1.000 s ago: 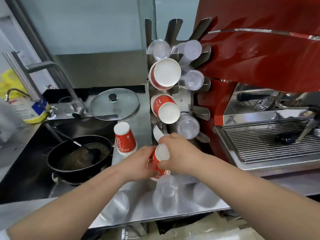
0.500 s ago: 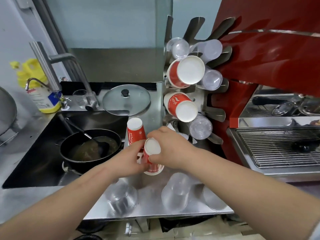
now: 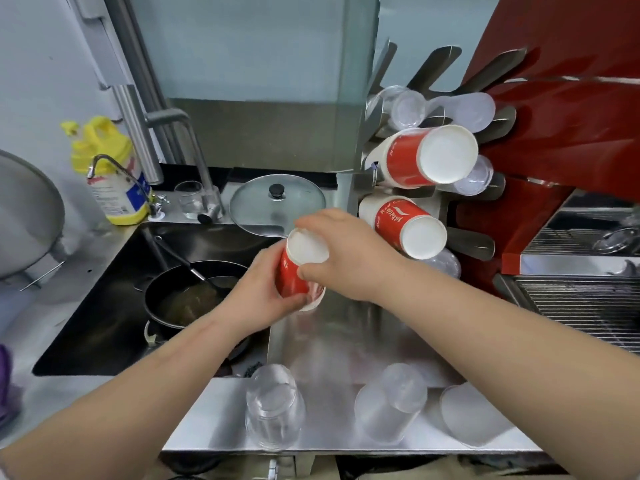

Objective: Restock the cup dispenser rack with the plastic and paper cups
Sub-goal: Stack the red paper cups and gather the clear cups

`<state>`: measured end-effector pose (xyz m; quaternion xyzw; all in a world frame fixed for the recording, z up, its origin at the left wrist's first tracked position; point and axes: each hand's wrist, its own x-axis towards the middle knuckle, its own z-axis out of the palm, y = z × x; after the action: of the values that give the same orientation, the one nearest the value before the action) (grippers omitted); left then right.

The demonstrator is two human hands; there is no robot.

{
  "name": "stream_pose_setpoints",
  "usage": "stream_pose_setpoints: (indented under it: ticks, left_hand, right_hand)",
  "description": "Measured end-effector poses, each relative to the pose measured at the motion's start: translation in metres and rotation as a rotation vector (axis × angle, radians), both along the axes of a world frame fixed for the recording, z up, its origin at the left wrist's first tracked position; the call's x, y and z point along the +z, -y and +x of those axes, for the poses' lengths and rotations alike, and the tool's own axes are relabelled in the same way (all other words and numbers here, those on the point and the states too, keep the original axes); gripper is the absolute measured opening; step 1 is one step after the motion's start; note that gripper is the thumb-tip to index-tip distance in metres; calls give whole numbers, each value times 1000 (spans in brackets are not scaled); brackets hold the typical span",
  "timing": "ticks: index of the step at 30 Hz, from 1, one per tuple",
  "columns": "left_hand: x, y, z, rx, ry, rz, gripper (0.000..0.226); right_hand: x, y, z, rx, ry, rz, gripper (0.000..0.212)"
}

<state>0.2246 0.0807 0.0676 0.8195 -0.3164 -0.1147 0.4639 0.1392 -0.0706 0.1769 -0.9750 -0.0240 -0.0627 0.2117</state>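
Observation:
Both my hands hold one upside-down red paper cup (image 3: 294, 271) above the steel counter (image 3: 346, 344), its white base facing me. My left hand (image 3: 259, 292) grips the lower side and my right hand (image 3: 349, 254) covers its right side and top. To the right stands the metal dispenser rack (image 3: 375, 174), carrying two red paper cup stacks (image 3: 408, 161) (image 3: 398, 220) and several clear plastic cups (image 3: 407, 107). Three clear plastic cups (image 3: 273, 407) (image 3: 391, 400) (image 3: 474, 414) stand upside down near the counter's front edge.
A sink to the left holds a black pan (image 3: 187, 296) with a utensil. Behind it are a glass lid (image 3: 277, 202), a tap (image 3: 194, 161), a glass tumbler (image 3: 188, 199) and a yellow bottle (image 3: 110, 174). A red espresso machine (image 3: 571, 116) with a drip grille (image 3: 581, 303) fills the right.
My hands carried the red cup left and away from the rack's foot. The lone red cup that stood on the counter no longer shows separately.

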Motion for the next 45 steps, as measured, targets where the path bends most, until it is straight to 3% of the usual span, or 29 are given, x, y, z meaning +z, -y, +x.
stream_pose_setpoints:
  ticks: [9, 20, 30, 36, 45]
  left_hand:
    - [19, 27, 57, -37, -44, -29, 83]
    - [-37, 30, 76, -72, -214, 28, 78]
    - [-86, 28, 69, -37, -307, 134, 78]
    - [-89, 26, 68, -30, -324, 150, 87]
    - [-83, 26, 65, -53, -256, 263, 70]
  right_hand:
    - [4, 9, 46, -118, 79, 8, 68]
    - [-50, 9, 78, -222, -144, 53, 55]
    - [-98, 4, 83, -194, -267, 13, 60]
    - [-101, 3, 85, -192, -257, 5, 54]
    - [-95, 4, 86, -176, -302, -112, 50]
